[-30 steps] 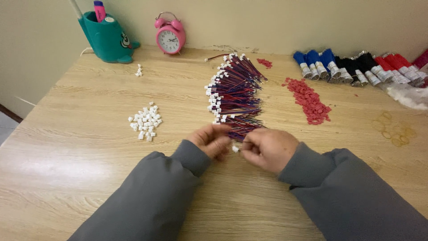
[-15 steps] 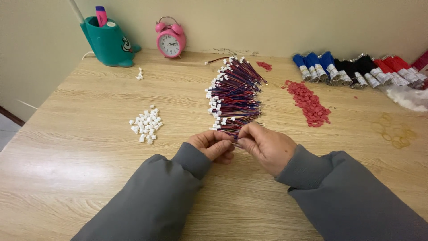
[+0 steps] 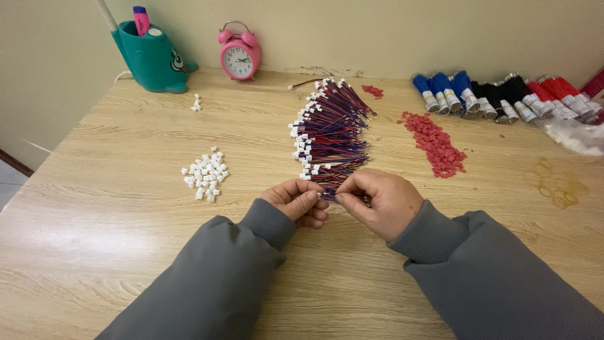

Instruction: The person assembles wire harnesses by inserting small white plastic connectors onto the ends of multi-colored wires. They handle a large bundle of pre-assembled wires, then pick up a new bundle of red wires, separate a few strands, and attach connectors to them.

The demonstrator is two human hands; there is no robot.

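Two hands (image 3: 343,200) pinched on one wire lead (image 3: 328,194), wire bundle (image 3: 330,135) just beyond.

Home workbench: alarm clock (image 3: 238,59), wire bundles (image 3: 331,129).

Piece between hands (image 3: 333,196) too small.

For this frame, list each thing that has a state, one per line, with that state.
Left hand: closed, pinching a small wire piece.
Right hand: closed, pinching the same piece.
Wire pile: fanned out flat on the table, white plugs to the left.
White plugs: loose heap.
Red bits: loose, scattered strip.
Alarm clock: upright.
Teal holder: upright, pen inside.
Wire bundles: tied, lying side by side.
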